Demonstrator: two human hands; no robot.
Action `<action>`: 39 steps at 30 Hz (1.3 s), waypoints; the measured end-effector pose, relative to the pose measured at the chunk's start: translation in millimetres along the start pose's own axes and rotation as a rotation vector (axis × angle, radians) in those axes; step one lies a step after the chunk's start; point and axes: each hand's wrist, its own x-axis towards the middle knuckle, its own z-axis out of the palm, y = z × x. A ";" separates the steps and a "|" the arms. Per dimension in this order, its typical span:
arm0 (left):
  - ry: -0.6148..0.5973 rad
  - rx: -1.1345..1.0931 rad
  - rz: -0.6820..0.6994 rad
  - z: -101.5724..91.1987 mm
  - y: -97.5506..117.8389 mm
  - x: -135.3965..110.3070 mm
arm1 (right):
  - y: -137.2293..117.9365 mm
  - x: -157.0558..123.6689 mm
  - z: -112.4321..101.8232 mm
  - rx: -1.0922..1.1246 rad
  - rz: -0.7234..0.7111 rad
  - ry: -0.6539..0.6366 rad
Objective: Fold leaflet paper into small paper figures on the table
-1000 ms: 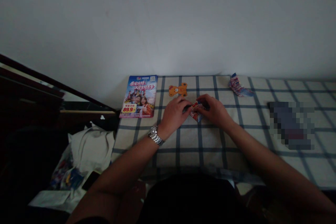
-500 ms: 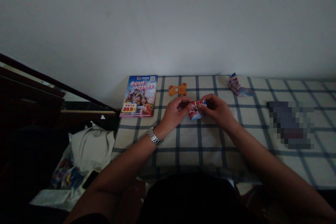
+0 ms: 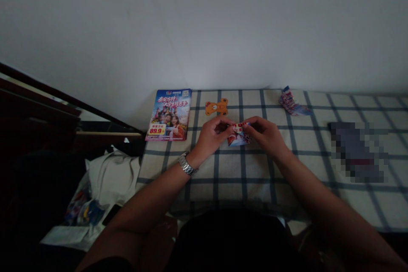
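Paper (image 3: 239, 139): we have this small printed piece, red, white and blue, at the centre of the frame, between our two hands; whether it touches the cloth below, we cannot tell.
Left hand (image 3: 213, 137): we pinch the paper's left side between thumb and fingers, just left of the frame's centre line.
Right hand (image 3: 266, 135): we grip the paper's right side, thumb on its near face, the other fingers bent behind it and partly hidden.
Watch (image 3: 187, 164): we wear its metal band on the left wrist, left of centre.
Bear cutout (image 3: 217, 107): we see it lying flat and orange just above the left hand.
Leaflets (image 3: 169, 114): we find these stacked left of centre, the top one marked 89.9.
Crumpled strip (image 3: 289, 101): we see it up and to the right of the right hand, near the wall (image 3: 223, 29).
Dark object (image 3: 352, 144): we see it blurred by pixels at the right of the frame.
Checked cloth (image 3: 255, 170): we have it spread beneath these things.
White bag (image 3: 113, 174): we spot it at lower left.
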 end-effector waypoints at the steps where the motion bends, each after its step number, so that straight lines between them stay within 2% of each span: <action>1: -0.001 0.003 -0.002 0.2 0.7 -0.2 | 0.6 -0.4 -0.1 -0.005 -0.002 0.001; 13: 0.048 -0.252 -0.105 4.2 1.9 -1.3 | 0.9 -5.6 -0.1 -0.017 -0.042 0.108; 22: 0.096 -0.340 -0.188 6.6 -3.2 -2.2 | 0.6 -7.3 0.7 -0.008 -0.036 0.101; 27: 0.085 -0.389 -0.186 6.6 -2.0 -2.2 | 1.6 -7.7 1.3 -0.025 -0.041 0.105; 34: 0.081 -0.411 -0.205 6.4 -3.1 -2.2 | -0.3 -8.6 1.8 -0.056 -0.044 0.100; 39: 0.094 -0.298 -0.175 5.9 -0.5 -2.8 | 2.9 -8.5 2.2 -0.055 -0.051 0.093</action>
